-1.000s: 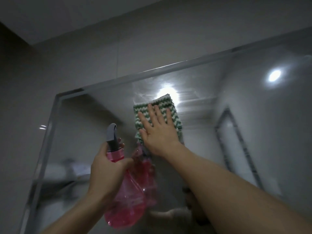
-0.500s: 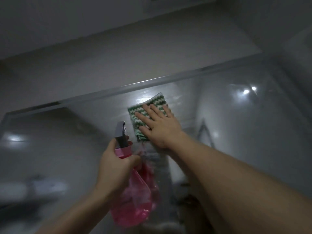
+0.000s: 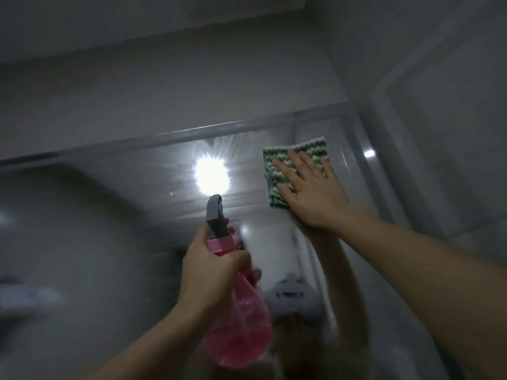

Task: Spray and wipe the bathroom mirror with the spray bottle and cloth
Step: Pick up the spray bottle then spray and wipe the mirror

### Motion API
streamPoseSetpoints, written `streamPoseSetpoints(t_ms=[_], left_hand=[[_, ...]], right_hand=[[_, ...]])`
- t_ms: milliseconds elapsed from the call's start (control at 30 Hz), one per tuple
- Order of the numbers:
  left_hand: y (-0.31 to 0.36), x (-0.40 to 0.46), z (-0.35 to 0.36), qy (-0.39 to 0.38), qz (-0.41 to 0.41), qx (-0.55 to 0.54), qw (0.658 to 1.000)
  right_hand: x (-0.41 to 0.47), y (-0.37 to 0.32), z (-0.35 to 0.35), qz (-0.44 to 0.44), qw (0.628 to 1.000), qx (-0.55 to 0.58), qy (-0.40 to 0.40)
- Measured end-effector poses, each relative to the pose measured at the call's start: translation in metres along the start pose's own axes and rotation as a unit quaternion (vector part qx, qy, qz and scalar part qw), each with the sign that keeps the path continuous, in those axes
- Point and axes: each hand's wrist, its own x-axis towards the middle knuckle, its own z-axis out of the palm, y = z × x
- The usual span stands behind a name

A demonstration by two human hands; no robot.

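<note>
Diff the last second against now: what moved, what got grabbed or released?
The right hand slid the cloth rightward along the mirror's top edge, away from the light's reflection. Nothing grabbed or released. The left hand still holds the pink spray bottle upright, below-left of the cloth.

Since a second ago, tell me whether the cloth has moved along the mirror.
Yes. The cloth has slid right along the mirror, away from the reflected light it covered, under the right hand.
</note>
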Motion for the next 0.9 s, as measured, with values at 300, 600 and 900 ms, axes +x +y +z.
streamPoseSetpoints(t_ms=[300, 600, 900], left_hand=[[0.009, 0.048, -0.077, 0.035, 0.039, 0.052, 0.997], [0.018, 0.071, -0.135, 0.117, 0.069, 0.104, 0.985], [0.037, 0.075, -0.038, 0.070, 0.067, 0.065, 0.993]], right_hand=[[0.100, -0.080, 0.004, 0.114, 0.993, 0.033, 0.001], [0.139, -0.167, 0.014, 0.006, 0.999, 0.025, -0.019], [0.123, -0.085, -0.001, -0.116, 0.993, 0.005, -0.023]])
